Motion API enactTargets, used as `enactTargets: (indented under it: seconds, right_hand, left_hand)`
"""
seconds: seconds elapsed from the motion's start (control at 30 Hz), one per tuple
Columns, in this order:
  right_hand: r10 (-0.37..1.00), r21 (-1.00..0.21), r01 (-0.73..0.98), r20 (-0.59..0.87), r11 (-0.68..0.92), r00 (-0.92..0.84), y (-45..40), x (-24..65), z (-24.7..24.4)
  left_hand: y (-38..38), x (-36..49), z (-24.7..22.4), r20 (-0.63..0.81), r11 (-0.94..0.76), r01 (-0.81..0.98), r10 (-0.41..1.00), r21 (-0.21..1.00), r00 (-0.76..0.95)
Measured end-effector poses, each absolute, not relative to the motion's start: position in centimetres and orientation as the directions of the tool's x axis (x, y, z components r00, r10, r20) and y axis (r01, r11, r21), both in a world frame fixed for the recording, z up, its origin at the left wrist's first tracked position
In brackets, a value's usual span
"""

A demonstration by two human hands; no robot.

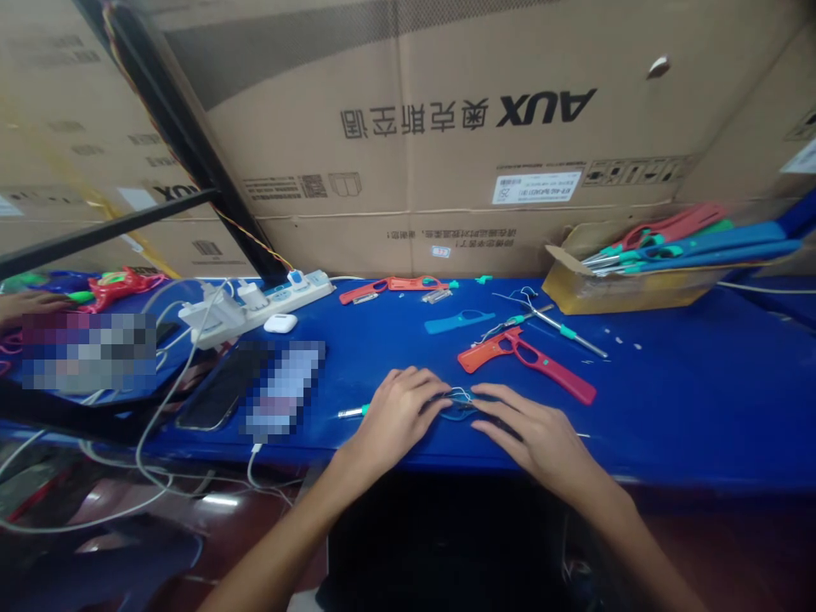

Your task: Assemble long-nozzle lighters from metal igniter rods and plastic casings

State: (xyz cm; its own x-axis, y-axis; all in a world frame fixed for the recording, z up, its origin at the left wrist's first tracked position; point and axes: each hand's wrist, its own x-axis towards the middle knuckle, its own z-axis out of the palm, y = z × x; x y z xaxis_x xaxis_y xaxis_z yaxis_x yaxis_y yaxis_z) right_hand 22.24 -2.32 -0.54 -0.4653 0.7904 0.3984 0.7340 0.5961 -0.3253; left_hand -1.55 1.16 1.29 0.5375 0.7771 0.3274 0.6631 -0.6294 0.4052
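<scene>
A blue lighter body [457,406] with a thin white wire lies at the table's front edge between my hands. My left hand [401,416] has its fingers closed on its left part, and a metal tube with a green collar [357,411] sticks out to the left. My right hand [532,429] touches the right part with its fingertips, the fingers bent and slightly apart. Behind them lie a red and orange lighter shell [529,357], a blue shell half [457,321] and a metal tube with a green collar [570,333].
At the back right stands a cardboard box [612,293] full of lighters. Orange shells [395,286] lie at the back. On the left are a power strip [286,297], a white earphone case [280,323], two phones [220,395] and cables. Another person's hand [29,308] shows far left.
</scene>
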Motion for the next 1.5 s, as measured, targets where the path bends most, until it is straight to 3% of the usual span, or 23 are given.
enactTargets:
  seconds: [0.17,0.47,0.7,1.1,1.5]
  right_hand:
    - [0.815,-0.350,0.740,0.331,0.574,-0.476,-2.3,22.1,-0.2]
    - [0.811,-0.279,0.768,0.308,0.577,-0.497,-2.2,22.0,-0.2]
    - [0.811,-0.262,0.773,0.290,0.578,-0.508,-2.2,21.9,-0.1]
    - [0.794,-0.111,0.807,0.297,0.580,-0.530,-2.3,21.7,-0.2]
    - [0.793,-0.108,0.813,0.327,0.572,-0.514,-2.3,21.3,-0.1]
  left_hand:
    - [1.2,-1.4,0.8,0.341,-0.600,0.655,0.800,0.459,0.493]
    - [1.1,-0.9,0.4,0.313,-0.485,0.732,0.873,0.479,0.374]
    - [0.9,-1.2,0.8,0.310,-0.581,0.718,0.814,0.383,0.492]
    - [1.1,-1.8,0.3,0.362,-0.658,0.641,0.753,0.396,0.550]
    - [0.9,-1.7,0.5,0.344,-0.686,0.647,0.727,0.332,0.595]
